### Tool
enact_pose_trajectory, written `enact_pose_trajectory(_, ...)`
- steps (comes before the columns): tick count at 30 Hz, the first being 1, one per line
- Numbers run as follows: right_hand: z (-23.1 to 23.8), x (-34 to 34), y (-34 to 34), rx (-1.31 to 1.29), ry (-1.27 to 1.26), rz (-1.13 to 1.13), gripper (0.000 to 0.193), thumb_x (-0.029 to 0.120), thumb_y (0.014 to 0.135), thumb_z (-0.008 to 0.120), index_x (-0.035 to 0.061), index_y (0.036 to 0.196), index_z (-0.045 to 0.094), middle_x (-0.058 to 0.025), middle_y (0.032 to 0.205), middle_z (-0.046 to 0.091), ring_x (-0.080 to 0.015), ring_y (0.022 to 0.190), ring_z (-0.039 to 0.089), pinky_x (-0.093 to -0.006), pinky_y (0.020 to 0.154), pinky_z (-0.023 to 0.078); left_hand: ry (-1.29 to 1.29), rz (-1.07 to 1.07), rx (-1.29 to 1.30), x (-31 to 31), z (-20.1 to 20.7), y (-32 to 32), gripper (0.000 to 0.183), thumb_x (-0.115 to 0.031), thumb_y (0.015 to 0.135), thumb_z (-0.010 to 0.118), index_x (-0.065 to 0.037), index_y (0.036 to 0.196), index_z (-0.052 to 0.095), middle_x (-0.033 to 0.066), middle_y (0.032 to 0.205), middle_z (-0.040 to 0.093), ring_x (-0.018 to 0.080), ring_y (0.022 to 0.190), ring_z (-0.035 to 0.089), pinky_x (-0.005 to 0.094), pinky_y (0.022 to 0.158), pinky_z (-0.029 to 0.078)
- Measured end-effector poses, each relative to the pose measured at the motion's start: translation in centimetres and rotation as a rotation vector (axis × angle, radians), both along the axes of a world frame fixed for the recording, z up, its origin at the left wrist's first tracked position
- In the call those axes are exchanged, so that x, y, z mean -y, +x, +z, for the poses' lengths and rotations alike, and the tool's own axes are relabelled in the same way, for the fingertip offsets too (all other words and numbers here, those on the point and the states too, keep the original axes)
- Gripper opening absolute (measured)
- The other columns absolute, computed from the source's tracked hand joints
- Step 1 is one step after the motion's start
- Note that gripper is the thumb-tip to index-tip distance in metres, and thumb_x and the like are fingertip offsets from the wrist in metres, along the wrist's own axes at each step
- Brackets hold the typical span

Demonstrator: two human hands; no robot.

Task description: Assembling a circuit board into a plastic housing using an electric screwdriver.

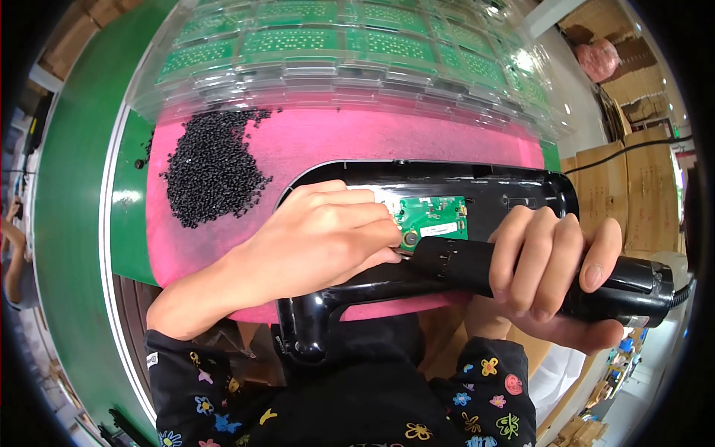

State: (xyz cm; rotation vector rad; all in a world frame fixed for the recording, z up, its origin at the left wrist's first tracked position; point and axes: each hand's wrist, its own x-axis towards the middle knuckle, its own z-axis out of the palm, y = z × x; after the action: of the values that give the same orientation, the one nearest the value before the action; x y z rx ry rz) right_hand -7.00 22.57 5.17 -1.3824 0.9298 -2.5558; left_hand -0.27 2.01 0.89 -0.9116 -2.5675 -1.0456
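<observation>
My right hand (547, 272) is wrapped round a black electric screwdriver (465, 262) lying nearly level, its nose pointing left. The fingers of my left hand (320, 238) are closed in a pinch right at the screwdriver's tip; whatever they hold is hidden. Under both hands lies a glossy black plastic housing (357, 170), long and shallow, with a stubby leg at its near left. Inside it sits a green circuit board (434, 217) bearing a white label and a small round black part. My left hand covers the board's left side.
A pink mat (328, 134) covers the bench. On its left is a heap of small black screws or similar pieces (212, 167). Clear plastic trays (350, 74) with green boards line the back. Cardboard boxes (629, 197) and a black cable (633, 153) are at the right.
</observation>
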Motion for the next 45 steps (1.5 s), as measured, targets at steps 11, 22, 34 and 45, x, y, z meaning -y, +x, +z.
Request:
enact_pose_trajectory(11, 0.5, -6.2, -1.8, -0.02, 0.368, -0.122, 0.06, 0.051, 0.085, 0.078, 0.0039, 0.106, 0.047, -0.0026, 0.068, 0.057, -0.0127, 0.051, 0.051, -0.0274, 0.048, 0.043, -0.072, 0.064, 0.166, -0.5, 0.1, 0.1, 0.044, -0.015, 0.073, 0.083, -0.005, 0.11, 0.064, 0.0057, 0.116, 0.063, 0.0281, 0.104, 0.062, 0.0398, 0.084, 0.054)
enact_pose_trajectory(22, -0.9, -6.2, -2.5, 0.108, 0.378, -0.214, 0.059, 0.055, 0.084, 0.076, 0.0063, 0.098, 0.048, 0.001, 0.062, 0.054, -0.0097, 0.045, 0.047, -0.0252, 0.043, 0.04, -0.184, 0.054, 0.181, -0.8, 0.4, -0.1, 0.04, -0.016, 0.076, 0.08, -0.004, 0.112, 0.065, 0.0079, 0.119, 0.06, 0.0291, 0.102, 0.062, 0.0414, 0.086, 0.052)
enact_pose_trajectory(34, -1.0, -5.4, -2.8, 0.015, 0.44, -0.106, 0.06, 0.056, 0.081, 0.08, 0.0067, 0.098, 0.05, 0.0025, 0.065, 0.056, -0.0105, 0.047, 0.051, -0.0242, 0.044, 0.043, -0.141, 0.07, 0.147, -0.6, 0.2, 0.4, 0.037, -0.014, 0.076, 0.08, -0.005, 0.11, 0.067, 0.0084, 0.118, 0.061, 0.0315, 0.11, 0.059, 0.0434, 0.091, 0.05)
enact_pose_trajectory(45, -1.6, -5.8, -2.8, 0.028, 0.359, -0.12, 0.061, 0.057, 0.083, 0.078, 0.0057, 0.101, 0.051, 0.0027, 0.062, 0.055, -0.0095, 0.046, 0.05, -0.023, 0.043, 0.041, -0.086, 0.426, -0.002, 0.5, 0.4, -0.4, 0.038, 0.0, 0.082, 0.071, -0.001, 0.12, 0.063, 0.0167, 0.119, 0.061, 0.0375, 0.113, 0.058, 0.0441, 0.097, 0.047)
